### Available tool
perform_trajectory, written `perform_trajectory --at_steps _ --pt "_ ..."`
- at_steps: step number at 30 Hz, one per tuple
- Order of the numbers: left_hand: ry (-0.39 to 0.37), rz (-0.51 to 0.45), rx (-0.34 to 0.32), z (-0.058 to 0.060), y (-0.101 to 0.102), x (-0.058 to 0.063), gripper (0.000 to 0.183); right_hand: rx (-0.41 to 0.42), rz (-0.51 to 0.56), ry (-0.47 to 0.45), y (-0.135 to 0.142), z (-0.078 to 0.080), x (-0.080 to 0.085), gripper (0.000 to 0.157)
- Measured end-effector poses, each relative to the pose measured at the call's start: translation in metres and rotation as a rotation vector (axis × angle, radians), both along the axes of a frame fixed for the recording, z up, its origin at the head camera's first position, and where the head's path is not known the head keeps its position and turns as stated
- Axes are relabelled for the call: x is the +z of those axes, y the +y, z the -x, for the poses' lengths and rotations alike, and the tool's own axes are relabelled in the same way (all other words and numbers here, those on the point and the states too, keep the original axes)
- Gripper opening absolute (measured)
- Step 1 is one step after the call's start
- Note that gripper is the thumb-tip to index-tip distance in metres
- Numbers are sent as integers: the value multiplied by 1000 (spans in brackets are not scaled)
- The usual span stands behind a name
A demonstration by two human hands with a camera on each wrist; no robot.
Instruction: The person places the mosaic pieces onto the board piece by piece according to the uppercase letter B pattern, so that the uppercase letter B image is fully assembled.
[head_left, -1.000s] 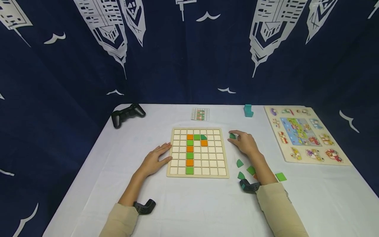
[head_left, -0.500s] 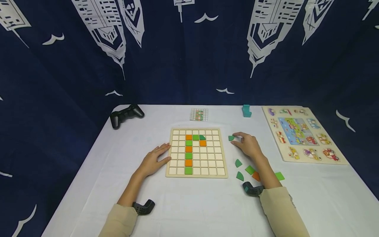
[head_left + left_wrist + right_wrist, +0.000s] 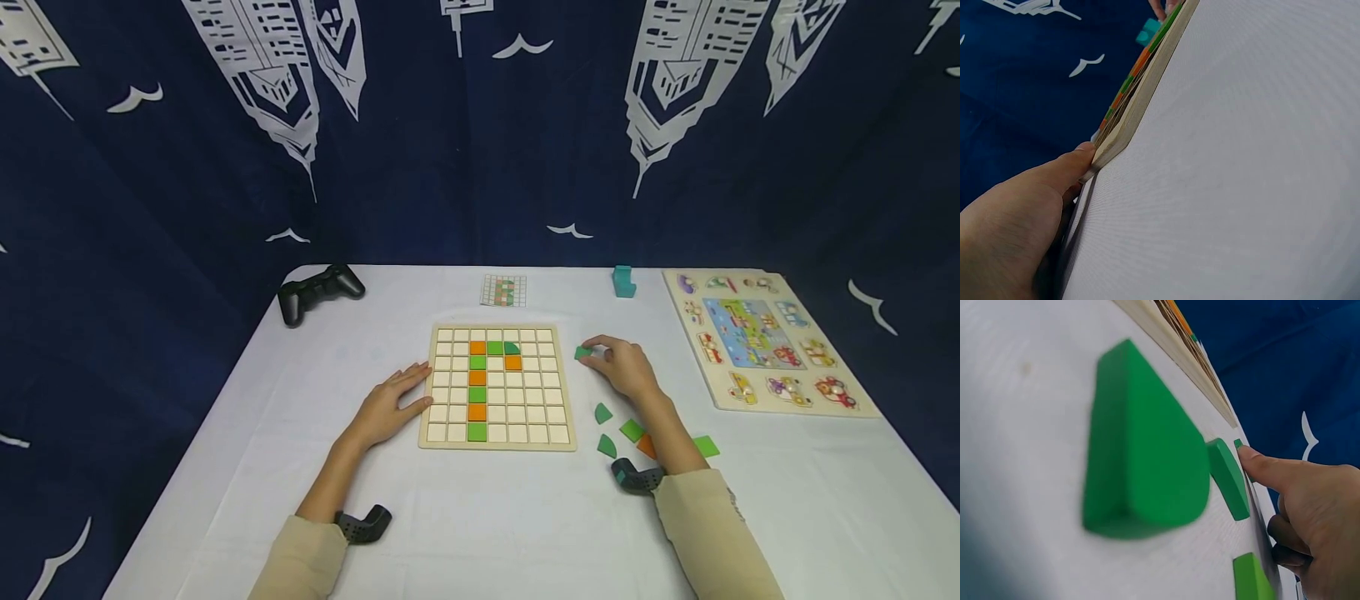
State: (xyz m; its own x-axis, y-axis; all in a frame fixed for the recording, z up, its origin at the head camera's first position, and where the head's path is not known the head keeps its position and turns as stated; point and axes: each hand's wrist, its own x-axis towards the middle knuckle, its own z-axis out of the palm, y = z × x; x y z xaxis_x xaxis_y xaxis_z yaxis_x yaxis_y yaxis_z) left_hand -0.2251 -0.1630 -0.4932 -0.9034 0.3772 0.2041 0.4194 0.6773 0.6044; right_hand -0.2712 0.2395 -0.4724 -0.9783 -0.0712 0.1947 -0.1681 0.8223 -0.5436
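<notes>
A wooden grid board (image 3: 426,383) lies on the white table, with a column of orange and green square tiles (image 3: 477,378) in it. A few more tiles sit at the column's upper right, among them a dark green quarter-circle tile (image 3: 512,348). My left hand (image 3: 384,406) rests at the board's left edge, fingers extended, the thumb touching the rim in the left wrist view. Beyond the board's right side, my right hand (image 3: 628,367) pinches a green quarter-circle tile (image 3: 582,352) between thumb and forefinger. In the right wrist view, little of that tile shows past the thumb.
Loose green quarter-circle tiles (image 3: 606,446), a light green square (image 3: 632,430) and an orange tile (image 3: 647,446) lie by the right forearm. A pattern card (image 3: 503,291), a game controller (image 3: 321,292), a teal block (image 3: 623,282) and a picture puzzle (image 3: 795,400) stand farther back.
My right hand has shifted its fingers on the green quarter-circle tile, which has turned and moved slightly nearer to me. The left hand stays at the board's edge.
</notes>
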Motion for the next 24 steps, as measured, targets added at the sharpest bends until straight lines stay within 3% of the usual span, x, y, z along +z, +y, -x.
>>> perform_trajectory --at_steps 7,16,24 --pt "-7 -7 -8 0 0 -1 55 37 1 13 -5 -4 3 31" --pt "1 1 -1 1 0 0 55 213 42 72 -42 -20 17 28" --pt "-6 1 7 0 0 1 55 333 85 49 -79 -27 10 27"
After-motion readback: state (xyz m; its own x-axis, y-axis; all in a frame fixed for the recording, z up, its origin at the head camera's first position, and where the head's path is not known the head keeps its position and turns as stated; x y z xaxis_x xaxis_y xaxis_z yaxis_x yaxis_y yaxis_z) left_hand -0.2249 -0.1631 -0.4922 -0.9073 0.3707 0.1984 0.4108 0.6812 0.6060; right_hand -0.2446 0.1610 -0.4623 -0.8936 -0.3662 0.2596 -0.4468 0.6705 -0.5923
